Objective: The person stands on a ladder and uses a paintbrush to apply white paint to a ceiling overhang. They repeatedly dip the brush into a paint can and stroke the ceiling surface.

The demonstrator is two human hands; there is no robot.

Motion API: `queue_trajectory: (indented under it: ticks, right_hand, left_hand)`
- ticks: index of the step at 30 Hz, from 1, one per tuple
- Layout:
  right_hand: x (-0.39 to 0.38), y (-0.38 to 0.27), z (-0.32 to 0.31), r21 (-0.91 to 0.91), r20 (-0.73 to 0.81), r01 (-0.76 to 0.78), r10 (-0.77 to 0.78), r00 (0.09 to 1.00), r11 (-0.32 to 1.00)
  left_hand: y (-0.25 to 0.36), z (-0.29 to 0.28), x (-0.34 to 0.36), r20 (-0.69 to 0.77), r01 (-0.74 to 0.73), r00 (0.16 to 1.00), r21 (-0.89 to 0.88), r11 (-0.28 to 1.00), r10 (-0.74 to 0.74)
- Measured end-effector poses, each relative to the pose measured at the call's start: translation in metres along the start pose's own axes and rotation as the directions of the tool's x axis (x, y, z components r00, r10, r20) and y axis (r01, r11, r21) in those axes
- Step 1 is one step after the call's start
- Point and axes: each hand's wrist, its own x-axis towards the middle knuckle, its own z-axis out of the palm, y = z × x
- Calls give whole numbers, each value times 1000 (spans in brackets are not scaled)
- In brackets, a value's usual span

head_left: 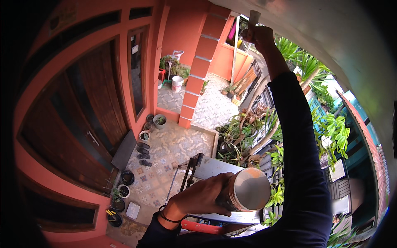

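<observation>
My left hand (202, 193) is wrapped round a round tub (233, 194) and holds it out in front of me. Smooth grey paste (253, 189) shows inside its pale rim. High up, my right arm is stretched toward the pale ceiling (322, 33). The fingers of my right hand (262, 37) are closed round the grip of a putty knife (254, 17), whose flat greyish blade is at or close to the ceiling's edge; contact cannot be made out. Most of its handle is hidden in my fist.
Below me are a metal-framed platform (215, 167) and a patterned tile floor (159, 175). Dark wooden doors (78, 103) in an orange wall stand at left, with potted plants (159, 120) and dark footwear (143, 151) near them. A striped pillar (197, 62) rises ahead; garden plants (244, 132) grow at right.
</observation>
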Motion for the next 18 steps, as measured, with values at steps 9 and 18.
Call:
queue_trajectory:
  ticks: [9,18]
  right_hand:
    - [-102,-61,32,118,-26,321,-320,947,940]
    - [-154,-26,0,-278,-59,515,-550,833,811]
  left_hand:
    - [-5,4,-3,-4,-41,999,17,999,41]
    - [-3,4,-5,-5,-12,1000,54,998,13]
